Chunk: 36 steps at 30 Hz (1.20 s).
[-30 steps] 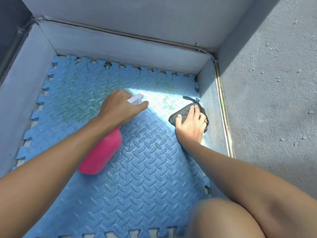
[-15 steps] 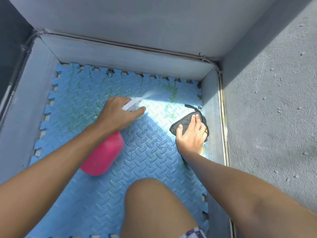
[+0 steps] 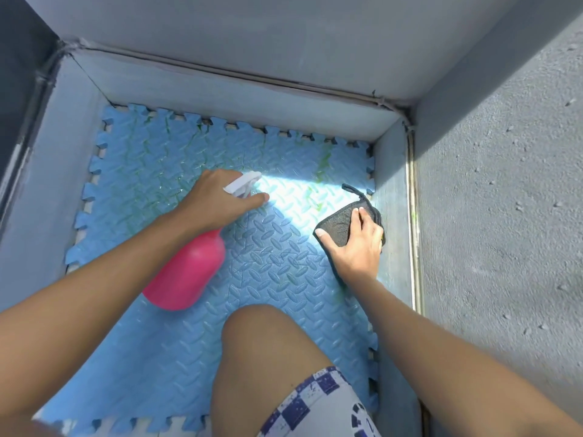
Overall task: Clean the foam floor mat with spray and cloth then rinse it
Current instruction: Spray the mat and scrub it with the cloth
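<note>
A blue foam floor mat (image 3: 164,342) with a ridged pattern and jigsaw edges fills the bottom of a grey walled recess. Green smears mark its far half. My left hand (image 3: 217,200) grips the neck of a pink spray bottle (image 3: 186,272) with a white trigger head (image 3: 243,184), nozzle pointing toward the sunlit patch. My right hand (image 3: 356,244) lies flat on a dark grey cloth (image 3: 336,225), pressing it to the mat near the right wall.
Grey walls (image 3: 239,96) enclose the mat at the back, left and right. A rough concrete surface (image 3: 504,216) rises beyond the right wall, past a metal strip (image 3: 413,216). My bare knee (image 3: 262,335) and checked shorts (image 3: 318,402) sit over the mat's near part.
The view has shifted back and my knee has come further into view. Both hands have stayed almost in place, the right fingers a little more spread on the cloth.
</note>
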Each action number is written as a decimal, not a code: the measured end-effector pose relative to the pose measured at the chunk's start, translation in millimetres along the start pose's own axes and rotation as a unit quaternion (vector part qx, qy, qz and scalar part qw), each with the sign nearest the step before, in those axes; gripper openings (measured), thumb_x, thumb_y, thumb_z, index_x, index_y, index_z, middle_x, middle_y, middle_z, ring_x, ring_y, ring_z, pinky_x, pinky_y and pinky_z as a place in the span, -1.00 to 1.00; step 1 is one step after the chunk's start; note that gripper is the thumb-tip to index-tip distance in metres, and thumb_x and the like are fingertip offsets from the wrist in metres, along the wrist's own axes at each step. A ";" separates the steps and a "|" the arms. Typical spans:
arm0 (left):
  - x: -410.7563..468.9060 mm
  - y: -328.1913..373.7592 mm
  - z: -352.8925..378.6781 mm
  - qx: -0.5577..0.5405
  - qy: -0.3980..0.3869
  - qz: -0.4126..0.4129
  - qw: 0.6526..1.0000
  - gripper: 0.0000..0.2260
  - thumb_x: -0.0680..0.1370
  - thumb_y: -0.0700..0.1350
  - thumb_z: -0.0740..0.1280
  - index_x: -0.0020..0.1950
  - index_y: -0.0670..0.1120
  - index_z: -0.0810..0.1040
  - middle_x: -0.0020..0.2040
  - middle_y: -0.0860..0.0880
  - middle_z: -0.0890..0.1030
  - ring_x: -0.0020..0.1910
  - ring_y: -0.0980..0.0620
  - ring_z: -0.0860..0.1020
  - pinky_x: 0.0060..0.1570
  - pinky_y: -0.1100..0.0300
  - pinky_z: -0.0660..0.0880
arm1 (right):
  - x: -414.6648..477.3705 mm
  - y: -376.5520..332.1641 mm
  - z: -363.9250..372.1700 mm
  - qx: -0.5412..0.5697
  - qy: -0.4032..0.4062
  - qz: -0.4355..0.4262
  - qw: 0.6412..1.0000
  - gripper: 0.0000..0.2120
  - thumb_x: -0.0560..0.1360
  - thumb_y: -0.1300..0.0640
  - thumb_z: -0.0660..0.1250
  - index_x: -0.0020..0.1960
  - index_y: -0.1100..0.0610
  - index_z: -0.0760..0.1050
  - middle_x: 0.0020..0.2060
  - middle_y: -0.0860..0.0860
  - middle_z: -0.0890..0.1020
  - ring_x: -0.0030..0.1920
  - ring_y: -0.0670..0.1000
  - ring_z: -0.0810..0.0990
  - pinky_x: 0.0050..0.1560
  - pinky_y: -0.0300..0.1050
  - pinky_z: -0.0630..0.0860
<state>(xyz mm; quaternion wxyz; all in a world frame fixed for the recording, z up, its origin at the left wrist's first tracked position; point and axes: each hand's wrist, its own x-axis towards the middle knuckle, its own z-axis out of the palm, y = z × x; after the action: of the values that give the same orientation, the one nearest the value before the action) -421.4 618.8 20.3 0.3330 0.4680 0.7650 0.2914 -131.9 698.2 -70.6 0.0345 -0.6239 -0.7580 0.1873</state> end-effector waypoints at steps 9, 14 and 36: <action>-22.8 5.9 0.2 0.007 0.000 0.054 0.999 -0.52 0.50 0.10 0.52 -0.36 -0.12 0.33 -0.42 -0.06 0.38 -0.41 -0.01 0.35 -0.29 0.08 0.30 | -1.2 -14.6 -41.5 0.116 0.043 -0.013 0.992 -0.77 0.56 0.23 0.30 0.21 0.15 0.55 0.06 -0.05 0.50 -0.02 -0.11 0.53 0.13 -0.09 0.54; -22.4 2.0 4.7 0.005 0.009 0.060 0.998 -0.50 0.50 0.12 0.50 -0.38 -0.05 0.26 -0.44 0.01 0.34 -0.41 0.00 0.34 -0.29 0.09 0.29 | -97.2 11.7 -43.5 0.141 0.061 0.003 0.988 -0.56 0.44 0.29 0.41 0.24 -0.08 0.55 0.01 -0.11 0.39 -0.06 -0.12 0.47 0.05 -0.10 0.54; -10.9 2.8 5.0 0.074 0.062 -0.073 0.993 -0.45 0.48 0.24 0.45 -0.42 -0.09 0.27 -0.46 -0.01 0.36 -0.36 -0.11 0.39 -0.34 0.07 0.26 | 158.9 -54.7 -13.5 -0.083 0.027 -0.002 0.996 -0.39 0.58 -0.27 0.19 0.57 -0.10 0.22 0.35 0.16 0.31 0.26 0.21 0.38 0.15 -0.01 0.47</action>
<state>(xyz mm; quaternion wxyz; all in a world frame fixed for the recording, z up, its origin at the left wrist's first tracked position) -412.4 610.7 21.9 0.2698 0.4151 0.8360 0.2368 -213.9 845.5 -69.0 0.0035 -0.6283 -0.7706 0.1070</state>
